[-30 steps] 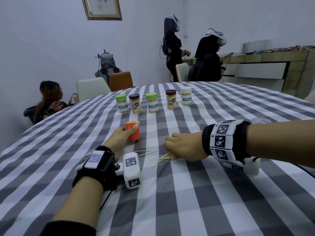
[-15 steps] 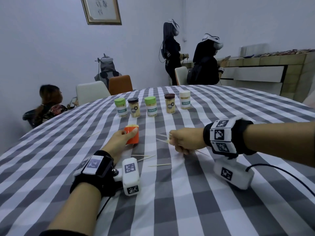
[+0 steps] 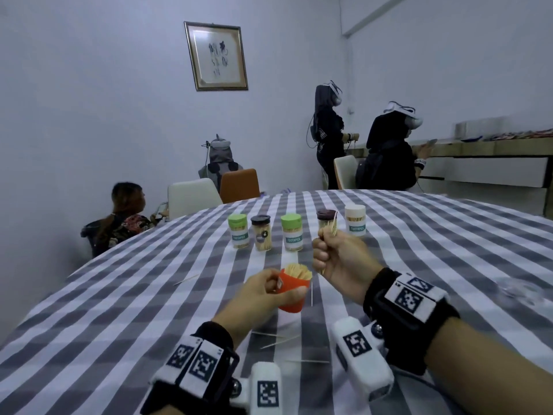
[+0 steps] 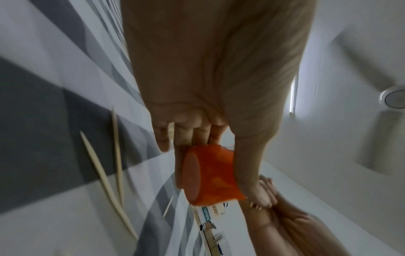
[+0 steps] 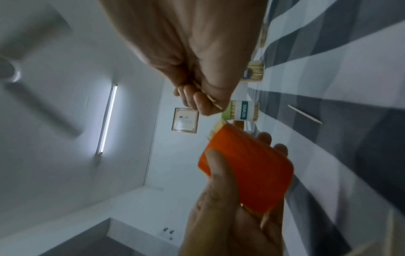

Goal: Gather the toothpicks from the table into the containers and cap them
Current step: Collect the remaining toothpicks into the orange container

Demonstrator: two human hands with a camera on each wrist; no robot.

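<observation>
My left hand [image 3: 266, 290] grips an open orange container [image 3: 292, 290] full of toothpicks and holds it above the checked table [image 3: 119, 310], tilted toward the right. The same orange container [image 4: 210, 175] shows in the left wrist view, and as the orange container [image 5: 247, 171] in the right wrist view. My right hand [image 3: 332, 253] is fisted round a small bundle of toothpicks [image 3: 332, 224], just right of and above the container's mouth. Loose toothpicks [image 3: 278, 342] lie on the cloth below my hands; one more toothpick [image 3: 187, 279] lies to the left.
Several capped toothpick jars stand in a row farther back: green-lidded [image 3: 238, 230], dark-lidded [image 3: 261, 232], green-lidded [image 3: 291, 232], dark-lidded [image 3: 325, 217] and white-lidded [image 3: 355, 220]. Chairs [image 3: 194, 197] and several people are beyond the table's far edge.
My right hand gathered toothpicks off the cloth and rose with them beside the orange container. My left hand lifted the container off the table and tilted it.
</observation>
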